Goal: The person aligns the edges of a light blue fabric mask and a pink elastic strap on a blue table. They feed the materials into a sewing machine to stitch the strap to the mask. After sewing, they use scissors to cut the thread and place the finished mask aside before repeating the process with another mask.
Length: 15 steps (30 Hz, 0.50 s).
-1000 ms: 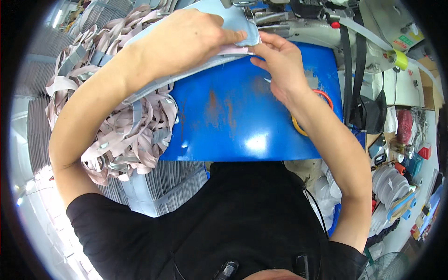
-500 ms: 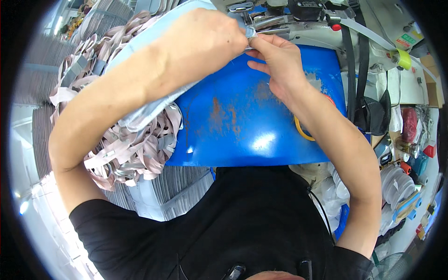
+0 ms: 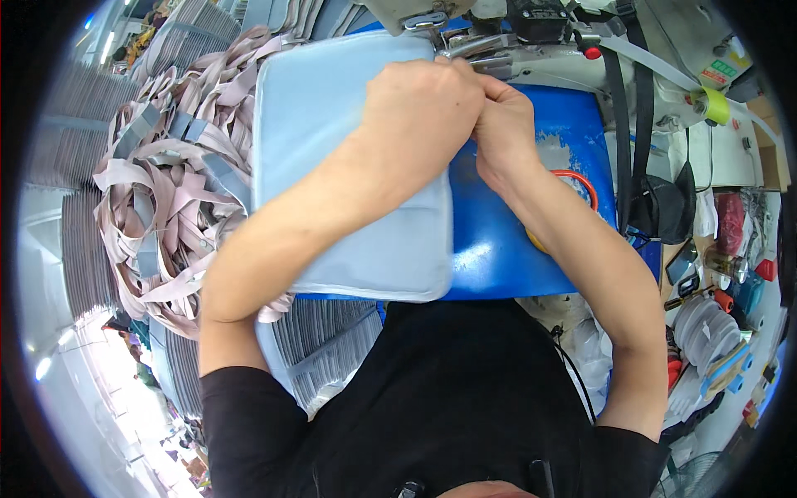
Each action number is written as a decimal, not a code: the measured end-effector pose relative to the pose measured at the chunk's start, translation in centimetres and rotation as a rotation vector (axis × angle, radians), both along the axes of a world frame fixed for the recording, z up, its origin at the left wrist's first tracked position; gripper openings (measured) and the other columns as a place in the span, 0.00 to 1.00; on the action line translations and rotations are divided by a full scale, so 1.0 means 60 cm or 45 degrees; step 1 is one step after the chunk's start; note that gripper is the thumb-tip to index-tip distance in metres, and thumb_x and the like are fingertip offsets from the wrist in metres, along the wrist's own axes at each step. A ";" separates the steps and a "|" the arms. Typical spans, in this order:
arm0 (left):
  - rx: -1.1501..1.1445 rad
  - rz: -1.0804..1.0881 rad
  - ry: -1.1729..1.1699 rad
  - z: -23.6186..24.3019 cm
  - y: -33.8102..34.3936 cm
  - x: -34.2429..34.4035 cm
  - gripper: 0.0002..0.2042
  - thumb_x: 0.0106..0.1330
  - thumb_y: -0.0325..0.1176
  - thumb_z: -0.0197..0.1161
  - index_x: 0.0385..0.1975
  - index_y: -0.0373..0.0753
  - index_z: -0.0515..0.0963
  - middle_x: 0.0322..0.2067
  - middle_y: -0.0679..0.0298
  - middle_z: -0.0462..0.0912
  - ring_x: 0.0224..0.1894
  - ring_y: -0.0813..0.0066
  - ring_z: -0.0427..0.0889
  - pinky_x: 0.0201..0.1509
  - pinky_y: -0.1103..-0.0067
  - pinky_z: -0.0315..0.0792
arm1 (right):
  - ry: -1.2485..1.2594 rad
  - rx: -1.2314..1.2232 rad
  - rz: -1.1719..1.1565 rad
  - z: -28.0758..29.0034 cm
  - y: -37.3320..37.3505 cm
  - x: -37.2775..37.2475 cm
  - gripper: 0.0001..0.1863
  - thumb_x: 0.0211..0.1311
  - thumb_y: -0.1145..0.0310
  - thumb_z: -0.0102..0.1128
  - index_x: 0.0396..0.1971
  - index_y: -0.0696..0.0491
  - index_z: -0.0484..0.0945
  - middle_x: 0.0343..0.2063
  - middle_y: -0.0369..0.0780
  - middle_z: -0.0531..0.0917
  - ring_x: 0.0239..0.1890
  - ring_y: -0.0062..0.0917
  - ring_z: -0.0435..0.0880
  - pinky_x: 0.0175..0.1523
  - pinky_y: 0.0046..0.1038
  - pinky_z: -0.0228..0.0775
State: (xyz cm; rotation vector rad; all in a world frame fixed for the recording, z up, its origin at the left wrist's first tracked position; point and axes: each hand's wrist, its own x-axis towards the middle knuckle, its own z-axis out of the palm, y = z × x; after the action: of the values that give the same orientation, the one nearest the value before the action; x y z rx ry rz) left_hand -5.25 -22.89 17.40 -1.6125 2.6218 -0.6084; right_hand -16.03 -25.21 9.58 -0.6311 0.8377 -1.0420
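Note:
A light blue padded fabric panel with rounded corners and a pale edging lies flat over the left part of the blue table. Its top right corner reaches the sewing machine. My left hand is closed above the panel, gripping it near that corner; its fingertips are hidden. Close against it, my right hand has thumb and fingers pinched together at the panel's edge. What lies between those fingertips is covered by the left hand.
A tangled heap of pinkish straps with grey pieces sits left of the panel. Stacks of grey panels stand below and behind it. An orange-red ring lies by my right wrist. Black straps hang at the right, beside a cluttered shelf.
The panel has swung from a slant at the upper left to lie flat, squared to the table. My left arm has come right and nearer, and the two hands now meet.

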 end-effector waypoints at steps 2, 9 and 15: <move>-0.047 0.086 0.136 -0.019 -0.001 -0.007 0.07 0.55 0.25 0.63 0.32 0.32 0.75 0.20 0.51 0.84 0.24 0.56 0.87 0.26 0.68 0.80 | -0.006 -0.024 0.052 -0.016 -0.004 -0.005 0.19 0.65 0.64 0.71 0.50 0.61 0.85 0.41 0.41 0.88 0.42 0.23 0.86 0.47 0.27 0.77; -0.039 0.288 0.788 -0.074 0.018 0.005 0.13 0.64 0.28 0.61 0.47 0.31 0.75 0.25 0.53 0.86 0.30 0.53 0.88 0.33 0.64 0.80 | 0.133 -0.344 0.114 -0.039 0.001 -0.030 0.19 0.67 0.61 0.69 0.48 0.61 0.84 0.36 0.37 0.87 0.37 0.20 0.83 0.44 0.25 0.75; -0.605 0.400 0.734 -0.143 0.094 0.150 0.24 0.70 0.33 0.64 0.64 0.33 0.71 0.58 0.46 0.78 0.59 0.61 0.79 0.63 0.72 0.72 | 0.875 -0.837 0.122 -0.039 0.053 -0.033 0.25 0.65 0.58 0.70 0.54 0.60 0.79 0.27 0.34 0.82 0.31 0.17 0.80 0.37 0.26 0.74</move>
State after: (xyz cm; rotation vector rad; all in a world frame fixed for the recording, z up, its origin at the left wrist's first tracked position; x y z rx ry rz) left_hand 3.72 -17.22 8.84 -2.6258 2.5862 -0.9103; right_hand -17.99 -22.04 7.22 -1.6327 1.0329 -1.0164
